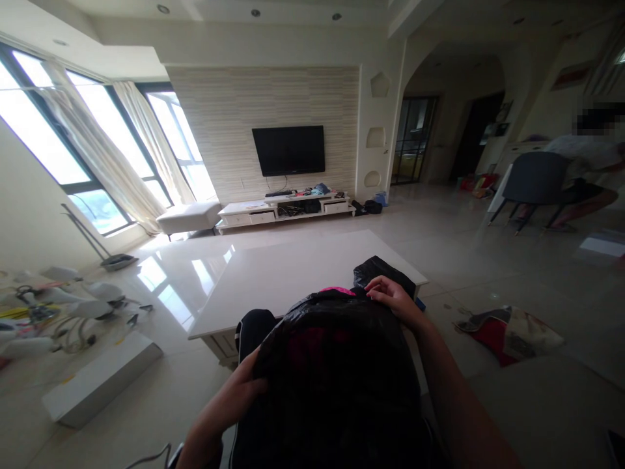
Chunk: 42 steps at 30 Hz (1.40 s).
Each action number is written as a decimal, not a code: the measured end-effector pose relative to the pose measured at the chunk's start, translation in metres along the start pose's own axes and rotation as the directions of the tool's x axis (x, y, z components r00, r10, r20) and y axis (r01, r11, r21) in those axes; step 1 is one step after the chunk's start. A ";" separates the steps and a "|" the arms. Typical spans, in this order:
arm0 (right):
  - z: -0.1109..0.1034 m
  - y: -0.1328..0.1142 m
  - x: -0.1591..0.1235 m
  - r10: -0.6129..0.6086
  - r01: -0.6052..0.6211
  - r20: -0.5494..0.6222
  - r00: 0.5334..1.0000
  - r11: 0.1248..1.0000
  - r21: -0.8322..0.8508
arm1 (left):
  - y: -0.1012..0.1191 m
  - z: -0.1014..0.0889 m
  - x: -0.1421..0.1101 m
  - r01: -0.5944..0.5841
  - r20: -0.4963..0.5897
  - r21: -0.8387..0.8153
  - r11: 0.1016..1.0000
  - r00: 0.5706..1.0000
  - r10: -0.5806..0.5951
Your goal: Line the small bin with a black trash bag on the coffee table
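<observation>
A bulky black plastic bag [336, 365] with pink and red contents showing through rests against the near edge of a white low table [293, 273]. My left hand [244, 387] presses against the bag's left side, its fingers tucked under the plastic. My right hand [393, 296] lies on the bag's top right corner, fingers curled over the plastic next to a pink strip [336, 290]. A black leg with a white stripe [251, 329] shows left of the bag.
A TV [288, 150] hangs on the far wall above a white stand [286, 210]. A red cloth [508, 332] lies on the floor to the right. Cables and clutter [53, 316] and a white box [100, 378] are at left. A person sits beside a dark chair [534, 182] at far right.
</observation>
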State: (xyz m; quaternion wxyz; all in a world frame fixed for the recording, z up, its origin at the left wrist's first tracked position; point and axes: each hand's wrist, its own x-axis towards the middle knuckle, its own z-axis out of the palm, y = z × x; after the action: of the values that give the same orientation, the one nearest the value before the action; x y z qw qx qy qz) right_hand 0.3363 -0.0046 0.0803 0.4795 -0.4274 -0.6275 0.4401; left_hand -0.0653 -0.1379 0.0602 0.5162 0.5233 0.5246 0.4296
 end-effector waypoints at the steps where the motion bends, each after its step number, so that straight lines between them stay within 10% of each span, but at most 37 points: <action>1: 0.002 -0.014 0.000 -0.037 0.041 0.070 0.997 0.997 -0.062 | 0.001 0.001 -0.001 -0.005 0.005 0.010 1.000 1.000 0.005; 7: 0.018 -0.070 0.011 -0.130 0.232 0.372 0.919 0.942 -0.243 | 0.018 0.008 -0.007 -0.035 0.067 0.075 0.997 0.997 0.030; 18: 0.028 -0.065 0.040 -0.099 0.246 0.444 0.890 0.926 -0.287 | 0.023 0.011 -0.011 -0.105 0.109 0.165 0.981 0.990 0.088; 25: 0.032 -0.036 0.066 0.126 -0.104 0.461 0.878 0.992 -0.073 | 0.025 0.014 -0.017 -0.153 0.167 0.200 0.968 0.978 0.121; 28: 0.035 -0.026 0.073 0.225 -0.126 0.354 0.908 0.951 -0.282 | 0.027 0.017 -0.016 -0.157 0.178 0.184 0.970 0.976 0.124; 33: 0.028 -0.039 0.056 -0.071 0.120 0.160 0.985 0.938 -0.324 | 0.029 0.019 -0.012 -0.027 0.061 0.088 0.996 0.998 0.022; 42: 0.015 -0.038 -0.054 -0.028 -0.020 -0.148 0.989 0.950 -0.311 | 0.022 0.031 -0.005 0.110 -0.237 -0.171 0.979 0.960 -0.150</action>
State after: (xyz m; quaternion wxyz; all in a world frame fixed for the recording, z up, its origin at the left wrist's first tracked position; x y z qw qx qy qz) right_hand 0.3271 -0.0675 0.1029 0.4531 -0.5284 -0.6518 0.3009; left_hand -0.0325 -0.1443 0.0792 0.5128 0.3877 0.5833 0.4964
